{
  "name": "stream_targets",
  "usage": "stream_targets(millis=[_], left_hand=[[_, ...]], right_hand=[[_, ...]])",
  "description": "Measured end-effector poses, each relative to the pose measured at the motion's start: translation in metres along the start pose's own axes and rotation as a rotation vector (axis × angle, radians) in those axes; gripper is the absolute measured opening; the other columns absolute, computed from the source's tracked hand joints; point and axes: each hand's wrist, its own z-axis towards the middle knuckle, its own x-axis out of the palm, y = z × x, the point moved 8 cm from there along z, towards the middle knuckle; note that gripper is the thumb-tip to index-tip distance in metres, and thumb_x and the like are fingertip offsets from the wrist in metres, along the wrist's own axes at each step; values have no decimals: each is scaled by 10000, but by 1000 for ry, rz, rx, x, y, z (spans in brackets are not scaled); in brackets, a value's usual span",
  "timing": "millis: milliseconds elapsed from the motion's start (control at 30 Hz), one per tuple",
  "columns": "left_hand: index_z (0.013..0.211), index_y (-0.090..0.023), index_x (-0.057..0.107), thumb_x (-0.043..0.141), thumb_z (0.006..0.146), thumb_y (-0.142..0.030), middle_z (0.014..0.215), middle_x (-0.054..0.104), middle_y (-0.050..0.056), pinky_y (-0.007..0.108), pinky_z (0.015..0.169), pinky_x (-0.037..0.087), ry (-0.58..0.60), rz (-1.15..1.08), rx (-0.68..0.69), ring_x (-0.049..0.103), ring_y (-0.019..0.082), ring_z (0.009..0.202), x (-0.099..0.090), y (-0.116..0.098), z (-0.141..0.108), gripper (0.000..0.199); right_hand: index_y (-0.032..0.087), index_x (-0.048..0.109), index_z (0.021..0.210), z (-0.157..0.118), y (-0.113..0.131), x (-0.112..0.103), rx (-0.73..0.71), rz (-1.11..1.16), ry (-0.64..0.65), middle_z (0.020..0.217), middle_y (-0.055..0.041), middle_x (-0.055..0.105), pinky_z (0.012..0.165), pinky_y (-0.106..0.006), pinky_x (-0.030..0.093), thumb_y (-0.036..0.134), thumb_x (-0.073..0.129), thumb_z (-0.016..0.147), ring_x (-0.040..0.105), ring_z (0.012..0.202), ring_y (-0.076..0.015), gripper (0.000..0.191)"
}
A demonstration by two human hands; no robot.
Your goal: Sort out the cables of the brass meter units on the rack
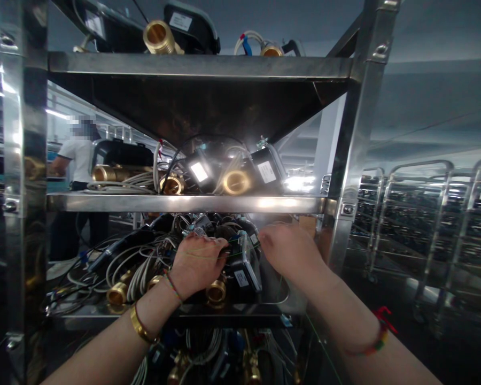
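Observation:
A thin yellow-green thread (202,249) crosses the back of my left hand (200,261), whose fingers are curled closed beside a black meter box with a clear cover (246,264). My right hand (291,247) is closed like a fist to the right of that box. The thread stretches between both hands and trails down below the right one; the fingertips are largely hidden. Under my left hand a threaded brass fitting (216,291) points toward me. Coiled grey cables (140,278) and another brass fitting (117,293) lie to the left on the same shelf.
The metal rack has a middle shelf edge (192,203) just above my hands and uprights at both sides (355,160). More brass-fitted meters (236,182) sit on the shelves above and below. A person (80,160) stands behind at left; wheeled racks (420,214) stand at right.

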Motion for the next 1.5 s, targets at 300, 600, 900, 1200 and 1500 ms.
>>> stream_targets(millis=[300,600,900,1200,1500], left_hand=[[1024,-263,661,412,913,-321,897,739,57,470,753,532,21,13,-7,693,298,815,1,0,0,279],[1064,-243,624,513,840,-290,1015,723,27,407,850,537,0,-236,-77,680,246,933,-4,7,4,255],[932,-323,720,475,895,-359,1030,732,-25,381,818,524,40,-247,-139,678,248,955,-5,7,14,250],[888,-185,645,473,859,-228,893,722,72,343,775,497,-155,-496,-298,683,237,856,-8,38,18,180],[796,-124,581,482,847,-307,793,714,89,202,393,360,-551,-1430,-616,574,109,410,-3,76,5,214]], right_hand=[[194,709,773,1,1,1,-3,-8,5,845,-98,712,641,-360,295,168,456,859,587,734,-205,268],[190,726,817,8,5,10,-15,-15,13,893,-118,726,657,-360,357,174,453,864,651,805,-249,277],[196,736,858,14,12,30,3,73,48,893,-135,729,686,-356,418,240,469,877,683,860,-282,271],[167,669,659,12,2,34,50,350,102,725,-89,703,655,-298,387,291,520,875,631,695,-185,290],[168,650,636,-8,-14,45,156,765,76,694,-49,693,634,-293,378,337,468,865,591,651,-154,339]])
